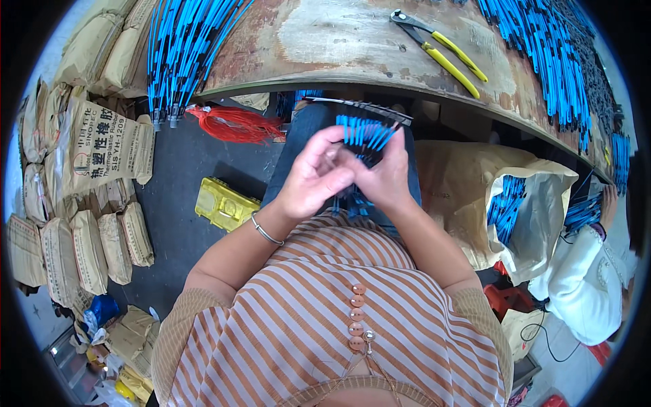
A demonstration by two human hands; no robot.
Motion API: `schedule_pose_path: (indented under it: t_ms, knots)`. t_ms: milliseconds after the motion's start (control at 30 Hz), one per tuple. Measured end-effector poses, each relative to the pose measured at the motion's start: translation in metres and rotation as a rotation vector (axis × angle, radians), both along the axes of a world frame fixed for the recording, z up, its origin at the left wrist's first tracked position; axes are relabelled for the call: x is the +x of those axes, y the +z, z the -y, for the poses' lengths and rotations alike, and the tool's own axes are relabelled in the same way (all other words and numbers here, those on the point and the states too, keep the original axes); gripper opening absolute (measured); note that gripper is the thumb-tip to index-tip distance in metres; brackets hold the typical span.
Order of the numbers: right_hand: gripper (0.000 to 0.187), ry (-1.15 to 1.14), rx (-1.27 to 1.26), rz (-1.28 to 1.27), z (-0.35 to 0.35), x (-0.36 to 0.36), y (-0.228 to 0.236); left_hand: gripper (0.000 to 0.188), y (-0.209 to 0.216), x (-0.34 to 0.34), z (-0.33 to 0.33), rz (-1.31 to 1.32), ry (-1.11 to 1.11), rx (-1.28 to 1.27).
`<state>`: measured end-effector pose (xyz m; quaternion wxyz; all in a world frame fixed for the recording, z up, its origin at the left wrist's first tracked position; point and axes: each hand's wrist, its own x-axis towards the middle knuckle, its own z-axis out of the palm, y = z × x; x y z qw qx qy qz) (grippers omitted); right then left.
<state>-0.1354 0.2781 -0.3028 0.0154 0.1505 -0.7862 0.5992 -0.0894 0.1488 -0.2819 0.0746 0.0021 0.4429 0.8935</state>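
Note:
A fan-shaped bundle of thin blue-and-black wires (364, 132) is held up between my two hands, just short of the table's near edge. My left hand (313, 178) curls its fingers at the bundle's left side, its thumb pointing inward. From the right, my right hand (388, 178) closes around the same wires, fingers bent over the end. The fingers and thumbs are slightly blurred where they meet. More blue wire pieces (356, 205) show below the hands, over my lap. A long dark strip with light edges (359, 107) lies just beyond the bundle.
Yellow-handled pliers (447, 57) and piles of blue wires (549, 61) lie on the worn wooden table (319, 34). Red strands (237, 124) hang at its edge. A yellow box (226, 205), stacked paper sacks (102, 146) and an open sack (454, 197) flank me. Another person's sleeve (583, 285) is at right.

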Motion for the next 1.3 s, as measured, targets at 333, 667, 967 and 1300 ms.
schedule_pose_path:
  t_ms: [333,667,967,1300]
  knots:
    - [0.043,-0.005,-0.008,-0.053,0.006,0.002,0.004,0.036,0.018,-0.03,0.013,-0.065,0.169,-0.407]
    - [0.027,-0.015,-0.058,-0.004,0.013,0.0,0.013,0.018,0.02,-0.041,0.023,-0.029,0.024,-0.411]
    - [0.023,-0.003,-0.063,0.039,0.017,-0.006,0.015,0.016,0.028,-0.05,0.047,-0.392,0.328,-0.718]
    - [0.019,-0.008,-0.039,0.014,0.017,-0.003,0.019,0.026,0.032,-0.051,0.058,-0.397,0.226,-0.78]
